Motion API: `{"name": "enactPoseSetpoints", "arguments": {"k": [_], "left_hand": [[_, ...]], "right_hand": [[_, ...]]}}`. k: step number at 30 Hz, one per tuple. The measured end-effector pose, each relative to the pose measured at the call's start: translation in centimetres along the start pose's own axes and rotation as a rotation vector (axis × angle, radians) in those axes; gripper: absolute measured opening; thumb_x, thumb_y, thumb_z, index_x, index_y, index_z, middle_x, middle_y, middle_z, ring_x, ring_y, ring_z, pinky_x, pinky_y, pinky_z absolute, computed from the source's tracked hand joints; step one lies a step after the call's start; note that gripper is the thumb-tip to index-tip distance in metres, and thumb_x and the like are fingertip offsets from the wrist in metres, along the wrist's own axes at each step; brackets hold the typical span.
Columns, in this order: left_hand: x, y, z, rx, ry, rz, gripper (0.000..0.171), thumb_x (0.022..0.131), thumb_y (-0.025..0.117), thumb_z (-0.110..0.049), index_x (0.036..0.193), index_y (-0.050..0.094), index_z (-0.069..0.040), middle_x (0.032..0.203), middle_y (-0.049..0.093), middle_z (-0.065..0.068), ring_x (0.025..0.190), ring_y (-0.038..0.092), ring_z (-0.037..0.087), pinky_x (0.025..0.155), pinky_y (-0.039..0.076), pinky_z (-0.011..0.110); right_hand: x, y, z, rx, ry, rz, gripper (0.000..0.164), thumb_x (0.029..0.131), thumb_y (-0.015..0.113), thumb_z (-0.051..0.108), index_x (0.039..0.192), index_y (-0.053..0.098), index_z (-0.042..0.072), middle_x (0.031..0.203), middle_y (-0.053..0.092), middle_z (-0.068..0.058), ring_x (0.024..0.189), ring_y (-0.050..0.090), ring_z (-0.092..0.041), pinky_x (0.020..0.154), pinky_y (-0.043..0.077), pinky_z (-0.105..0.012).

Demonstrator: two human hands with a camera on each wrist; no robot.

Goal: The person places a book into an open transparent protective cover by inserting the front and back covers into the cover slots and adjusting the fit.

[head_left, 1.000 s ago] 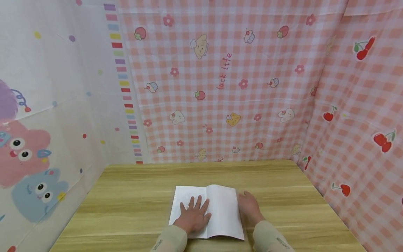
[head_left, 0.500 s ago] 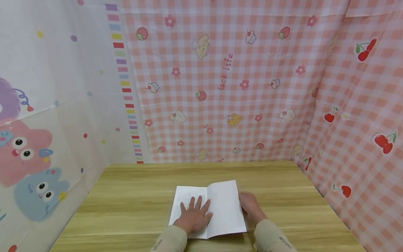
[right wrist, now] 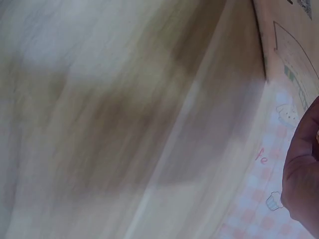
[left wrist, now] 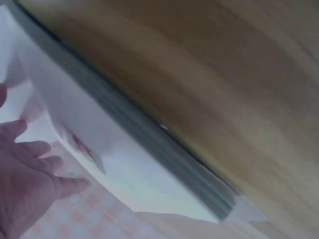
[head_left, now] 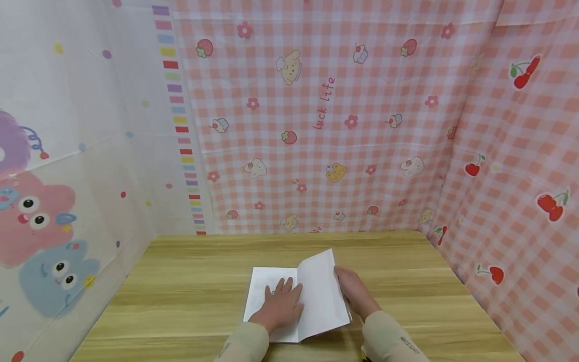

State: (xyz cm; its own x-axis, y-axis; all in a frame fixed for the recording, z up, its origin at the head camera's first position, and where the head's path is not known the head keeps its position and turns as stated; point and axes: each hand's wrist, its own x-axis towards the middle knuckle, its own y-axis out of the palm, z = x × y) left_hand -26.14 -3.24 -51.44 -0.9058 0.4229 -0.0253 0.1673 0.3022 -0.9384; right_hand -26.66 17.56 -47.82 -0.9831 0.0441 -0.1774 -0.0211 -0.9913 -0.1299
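An open book (head_left: 322, 296) with white pages lies on the table, its right half raised and tilted up from the spine. My left hand (head_left: 279, 306) rests on the left page with straight fingers. With my right hand (head_left: 356, 291) I grip the outer edge of the raised half; the thumb and fingertips are partly hidden. The left wrist view shows the left hand (left wrist: 25, 184) beside the book's thick stack of page edges (left wrist: 149, 134). In the right wrist view, a printed cover (right wrist: 289, 50) stands above the right hand (right wrist: 301, 184), which is cut off by the frame.
The wood-grain table (head_left: 190, 286) extends around the book. A pink checked cloth (head_left: 316, 125) hangs behind it, and a white cartoon cloth (head_left: 113, 176) hangs at the left. Something small, yellow and black (head_left: 365, 357), shows by the right sleeve.
The book's right half has risen and tilted toward the left. My right hand has moved slightly left and up with its edge. The left hand stays on the left page, its fingers shifted slightly.
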Motion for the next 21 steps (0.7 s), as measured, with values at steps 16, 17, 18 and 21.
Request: {"name": "enactPoseSetpoints", "arguments": {"k": [16, 17, 18, 21], "left_hand": [[1.1, -2.3, -2.0, -0.52, 0.071, -0.179, 0.044, 0.106, 0.045, -0.032, 0.137, 0.059, -0.003, 0.126, 0.056, 0.015, 0.111, 0.058, 0.03, 0.092, 0.048, 0.048], [1.1, -2.5, -2.2, -0.558, 0.051, -0.17, 0.049, 0.107, 0.042, -0.039, 0.138, 0.057, -0.004, 0.128, 0.055, 0.016, 0.112, 0.057, 0.03, 0.093, 0.048, 0.049], [1.1, -2.6, -2.3, -0.582, 0.027, -0.165, 0.055, 0.106, 0.039, -0.045, 0.14, 0.056, -0.005, 0.13, 0.055, 0.016, 0.115, 0.056, 0.031, 0.095, 0.046, 0.051], [1.1, -3.0, -2.7, -0.624, -0.036, -0.148, 0.068, 0.103, 0.036, -0.057, 0.145, 0.05, -0.006, 0.137, 0.05, 0.018, 0.124, 0.05, 0.034, 0.1, 0.041, 0.055]], "right_hand": [[-0.2, 1.5, 0.8, 0.147, -0.063, 0.246, 0.055, 0.11, 0.025, 0.034, 0.129, 0.051, -0.011, 0.096, 0.068, -0.007, 0.082, 0.067, -0.016, 0.069, 0.057, -0.032], [-0.2, 1.6, 0.8, 0.159, -0.067, 0.256, 0.056, 0.11, 0.024, 0.035, 0.132, 0.05, -0.01, 0.1, 0.068, -0.007, 0.084, 0.067, -0.016, 0.071, 0.057, -0.033], [-0.2, 1.7, 0.8, 0.168, -0.072, 0.263, 0.056, 0.11, 0.023, 0.035, 0.133, 0.049, -0.009, 0.102, 0.067, -0.007, 0.086, 0.067, -0.017, 0.071, 0.057, -0.034], [-0.3, 1.9, 0.9, 0.188, -0.08, 0.276, 0.055, 0.11, 0.022, 0.034, 0.135, 0.049, -0.007, 0.111, 0.066, -0.008, 0.089, 0.067, -0.019, 0.073, 0.057, -0.037]]}}
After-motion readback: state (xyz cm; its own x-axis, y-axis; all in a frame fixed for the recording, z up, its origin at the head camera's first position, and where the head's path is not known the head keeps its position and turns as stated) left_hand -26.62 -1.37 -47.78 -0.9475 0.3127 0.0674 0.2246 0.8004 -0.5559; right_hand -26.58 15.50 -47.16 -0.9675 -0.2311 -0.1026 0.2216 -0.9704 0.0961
